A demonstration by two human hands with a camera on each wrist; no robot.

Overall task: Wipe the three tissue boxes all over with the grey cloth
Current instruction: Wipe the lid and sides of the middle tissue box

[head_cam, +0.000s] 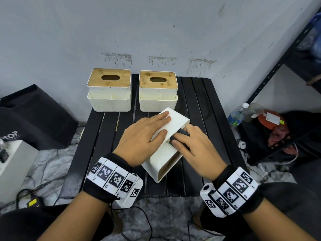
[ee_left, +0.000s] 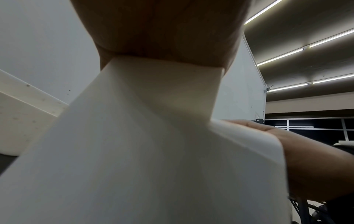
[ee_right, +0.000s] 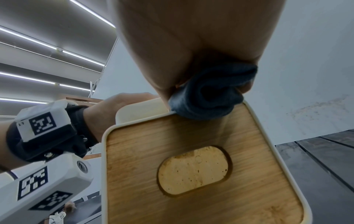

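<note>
Grey cloth (ee_right: pixel 208 97) bunched in right hand (head_cam: pixel 196 145) grip.

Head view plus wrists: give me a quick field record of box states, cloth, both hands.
box_in_work: tipped tissue box lying on its side on the black slatted table, wooden lid facing right
left_hand: left hand flat on the box's upper face, fingers straight, steadying
right_hand: right hand grips the grey cloth
cloth_contact: at the box edge beside the lid
other_boxes: left rear box and right rear box, upright, untouched by either hand
</note>
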